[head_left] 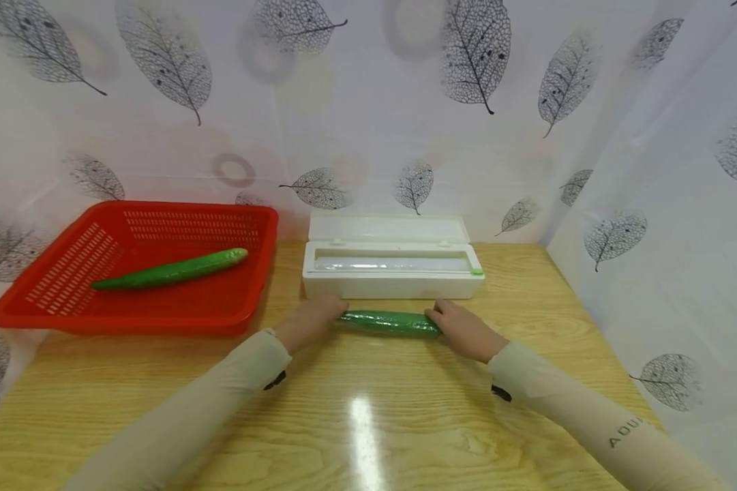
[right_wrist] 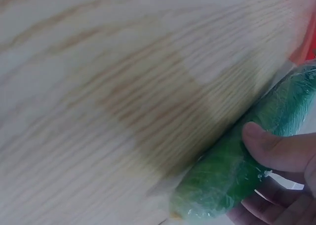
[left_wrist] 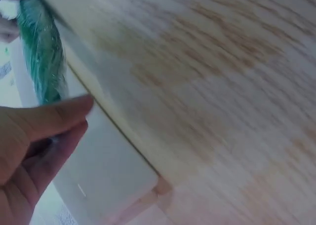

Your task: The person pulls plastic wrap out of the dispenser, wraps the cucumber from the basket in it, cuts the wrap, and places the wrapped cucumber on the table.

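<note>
1. Film-wrapped cucumber: crosswise over the wood-grain table, just on the near side of the cling-film dispenser. Clear film glossy, wrinkled at the end by the right hand. Whether it touches the wood, cannot tell.
2. Left hand: thumb and fingers drawn together, pinching at the cucumber's left end; exact contact hidden behind the thumb.
3. Right hand: grips near the right end, thumb laid over the film, fingers curled round the other side.
4. Dispenser: white, lid raised at the back; film roll inside, green tab at the front right corner.
5. Red plastic basket, slotted walls, left of the dispenser. Second cucumber lies slantwise inside.
6. Backdrop: pale cloth printed with skeleton leaves. Both sleeves light beige; dark lettering on the right one.
</note>
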The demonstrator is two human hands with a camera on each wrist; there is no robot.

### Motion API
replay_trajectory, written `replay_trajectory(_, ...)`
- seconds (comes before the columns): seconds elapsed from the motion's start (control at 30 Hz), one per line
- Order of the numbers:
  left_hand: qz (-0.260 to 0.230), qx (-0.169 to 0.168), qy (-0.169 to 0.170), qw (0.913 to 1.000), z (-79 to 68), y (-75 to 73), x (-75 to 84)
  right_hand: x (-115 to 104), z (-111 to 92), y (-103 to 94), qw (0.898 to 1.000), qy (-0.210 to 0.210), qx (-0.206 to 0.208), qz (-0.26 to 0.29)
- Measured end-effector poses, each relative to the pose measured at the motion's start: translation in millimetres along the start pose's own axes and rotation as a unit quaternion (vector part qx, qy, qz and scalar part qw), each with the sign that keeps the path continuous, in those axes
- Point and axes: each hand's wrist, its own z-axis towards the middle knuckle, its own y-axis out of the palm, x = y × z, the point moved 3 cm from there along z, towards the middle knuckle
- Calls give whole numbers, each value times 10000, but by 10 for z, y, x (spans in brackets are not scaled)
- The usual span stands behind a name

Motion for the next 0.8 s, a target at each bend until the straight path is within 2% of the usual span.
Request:
replay_trajectory(0.2,-31,247,-281,9993,16,-29,-12,43,-40,10,9994,150,-259,199)
replay_trajectory(0.4,-1165,-125,-646,9910,-16,50,-29,21,-35,-6,9996,63,-212,196)
replay_trajectory(0.47,-1264,-150,-675,9896,-22,63,-31,15,-34,-4,9997,30,-174,169)
replay_trajectory(0.63,-1088,-205,-607,9920,-3,66,-13,13,-39,0,9998,56,-157,130)
replay_trajectory(0.8,-85,-13,-167,9998,33,105,41,8,-37,-21,9994,145,-206,224)
